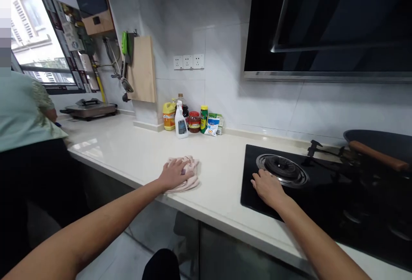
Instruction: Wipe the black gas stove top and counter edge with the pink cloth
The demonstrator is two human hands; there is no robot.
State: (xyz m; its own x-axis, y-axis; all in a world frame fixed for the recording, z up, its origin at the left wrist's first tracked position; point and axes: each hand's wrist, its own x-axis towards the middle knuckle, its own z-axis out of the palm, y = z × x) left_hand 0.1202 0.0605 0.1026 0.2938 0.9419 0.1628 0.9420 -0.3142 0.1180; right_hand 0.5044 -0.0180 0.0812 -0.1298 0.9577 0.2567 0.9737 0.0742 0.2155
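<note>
Bunched on the white countertop is a pale pink cloth. My left hand presses down on it from above, fingers and thumb closed over its folds, close to the counter's front edge. Part of the cloth is hidden beneath the palm. On the black glass cooktop rests my right hand, with its fingers apart and nothing in it. Its fingertips lie just left of the round burner, by the metal ring.
A white spray bottle, a yellow jug, a red-lidded jar and seasoning packs stand against the wall. A wok sits on the right burner. A co-worker stands at left, near an electric pan.
</note>
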